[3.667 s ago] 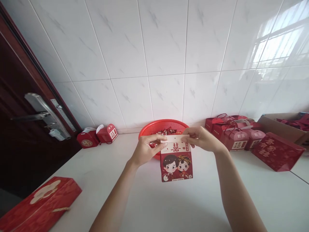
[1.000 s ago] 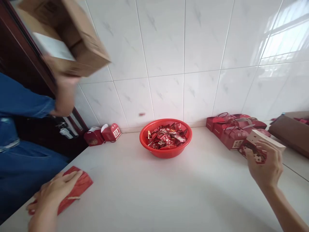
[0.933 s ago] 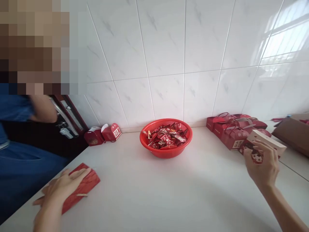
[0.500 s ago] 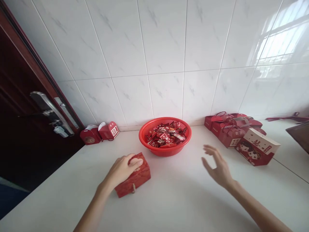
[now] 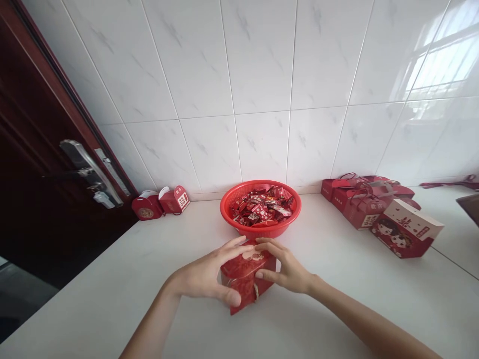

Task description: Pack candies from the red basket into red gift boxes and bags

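A red gift box (image 5: 245, 271) with a pale flower-like print on its lid and a small cord loop on its front stands on the white counter. My left hand (image 5: 211, 269) is at its left side, fingers spread over the lid's back and thumb apart from them in front; firm contact cannot be made out. From the right, my right hand (image 5: 284, 267) bends round the lid, fingertips at the far edge and thumb on the near side. Just behind the box is a red plastic basket (image 5: 223, 208) holding many wrapped candies (image 5: 262, 209).
Two small red gift boxes (image 5: 175, 200) stand by the wall at left, near a dark red door (image 5: 41, 199) with a metal handle. Several red boxes (image 5: 364, 207) cluster at right, with a cream-and-red box (image 5: 406, 229) in front. Behind is a white tiled wall (image 5: 262, 144).
The red gift box has shifted right, to just in front of the basket, and my left hand moved with it. My right hand has come in from the right onto the box.
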Motion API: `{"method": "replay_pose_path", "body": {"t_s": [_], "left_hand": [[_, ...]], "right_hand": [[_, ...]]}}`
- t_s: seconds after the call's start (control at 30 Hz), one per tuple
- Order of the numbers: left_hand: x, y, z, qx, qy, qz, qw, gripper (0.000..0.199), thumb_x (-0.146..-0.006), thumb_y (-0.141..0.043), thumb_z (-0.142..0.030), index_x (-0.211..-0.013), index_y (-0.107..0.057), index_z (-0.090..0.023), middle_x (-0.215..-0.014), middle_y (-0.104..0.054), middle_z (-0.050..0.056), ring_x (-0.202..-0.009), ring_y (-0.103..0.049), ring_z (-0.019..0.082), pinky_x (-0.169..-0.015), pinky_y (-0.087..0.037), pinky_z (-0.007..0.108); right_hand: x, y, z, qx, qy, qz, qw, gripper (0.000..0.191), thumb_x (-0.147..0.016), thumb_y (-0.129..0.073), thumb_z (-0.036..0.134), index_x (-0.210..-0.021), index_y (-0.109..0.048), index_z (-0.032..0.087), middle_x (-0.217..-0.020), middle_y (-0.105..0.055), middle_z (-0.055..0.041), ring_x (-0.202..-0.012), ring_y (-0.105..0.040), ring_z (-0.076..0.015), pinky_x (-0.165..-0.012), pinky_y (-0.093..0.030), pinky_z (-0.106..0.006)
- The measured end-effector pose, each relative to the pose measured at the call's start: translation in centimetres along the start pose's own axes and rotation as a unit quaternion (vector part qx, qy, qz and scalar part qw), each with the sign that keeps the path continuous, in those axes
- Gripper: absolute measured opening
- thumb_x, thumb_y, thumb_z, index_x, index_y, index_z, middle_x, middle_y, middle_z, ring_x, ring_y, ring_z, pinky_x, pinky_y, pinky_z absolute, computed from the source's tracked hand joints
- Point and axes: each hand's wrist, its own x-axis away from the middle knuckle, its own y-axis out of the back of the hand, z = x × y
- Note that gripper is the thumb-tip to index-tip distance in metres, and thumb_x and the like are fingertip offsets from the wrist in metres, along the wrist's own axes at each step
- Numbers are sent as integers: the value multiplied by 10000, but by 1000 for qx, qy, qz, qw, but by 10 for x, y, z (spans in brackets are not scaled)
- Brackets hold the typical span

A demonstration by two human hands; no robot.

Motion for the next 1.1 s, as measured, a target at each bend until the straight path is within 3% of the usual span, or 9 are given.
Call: {"method": "replay_pose_path", "body": {"t_s": [0.07, 0.23, 0.43, 0.57, 0.67, 0.77, 0.87, 0.97, 1.1], "left_hand": [[2, 5, -4, -1, -21, 9, 1000, 966, -600, -871, -527, -1463, -464, -378, -1631, -293, 52, -1486, -285, 347, -1162, -344, 476], [-15, 7, -7, -28, -1, -53, 998, 512, -857, -647, -452, -1348, -611, -312, -1364, -642, 47, -1174, -630, 257, -964, -517, 353], [-37, 1, -12, -65, -7, -126, 990, 359, -918, -478, -460, -1061, -751, -276, -963, -768, 22, -867, -684, 219, -737, -516, 276], [-48, -5, -25, -93, 56, -143, 984, 348, -915, -453, -436, -918, -742, -242, -758, -723, 22, -721, -655, 213, -655, -464, 280], [-55, -5, -28, -88, 85, -123, 985, 308, -901, -469, -421, -891, -707, -225, -759, -707, 24, -721, -650, 220, -648, -446, 289], [-57, 1, -22, -30, 62, -90, 994, 238, -878, -519, -411, -963, -639, -223, -936, -717, 31, -858, -662, 227, -687, -464, 282], [-54, 11, -14, 9, 34, -71, 997, 161, -839, -573, -335, -946, -556, -217, -991, -682, 17, -881, -643, 199, -690, -461, 260], [-52, 19, -10, -6, 5, -36, 999, 52, -829, -538, -235, -806, -563, -196, -884, -661, 2, -809, -614, 168, -670, -436, 243], [-51, 21, -7, -25, -29, -10, 999, 265, -807, -527, -168, -949, -744, -225, -1127, -704, 33, -980, -629, 203, -776, -462, 255]], "right_hand": [[1, 6, -2, -68, -32, -10, 997, 474, -881, -636, 540, -1233, -603, 226, -1274, -635, -122, -1146, -615, -270, -980, -497, -420], [0, 8, -9, -187, -122, -17, 975, 453, -921, -537, 591, -1119, -645, 198, -1042, -698, -79, -956, -656, -238, -852, -530, -387], [-5, 11, -5, -149, -135, -53, 978, 436, -918, -528, 599, -1019, -653, 194, -1046, -698, -87, -995, -655, -247, -911, -511, -418], [-9, 17, 15, -107, -107, -103, 983, 365, -914, -551, 546, -1048, -606, 211, -1105, -679, -84, -1027, -636, -235, -931, -499, -409], [-11, 21, 26, -62, -101, -96, 988, 319, -838, -662, 404, -1070, -530, 229, -1120, -650, -72, -1003, -619, -225, -872, -516, -389], [-15, 29, 26, -43, -102, -87, 990, 212, -791, -623, 236, -926, -459, 239, -999, -616, -42, -962, -600, -215, -757, -533, -338], [-18, 45, 22, -42, -107, -48, 992, 131, -792, -518, 146, -790, -419, 232, -852, -570, -10, -822, -578, -175, -696, -511, -301], [-22, 63, 23, 4, -98, 42, 994, 139, -819, -450, 94, -782, -518, 210, -856, -601, -18, -751, -540, -151, -689, -475, -288], [-27, 75, 30, 38, -85, 153, 984, 217, -841, -480, 83, -918, -638, 210, -992, -673, -41, -800, -566, -159, -700, -466, -276]]}}
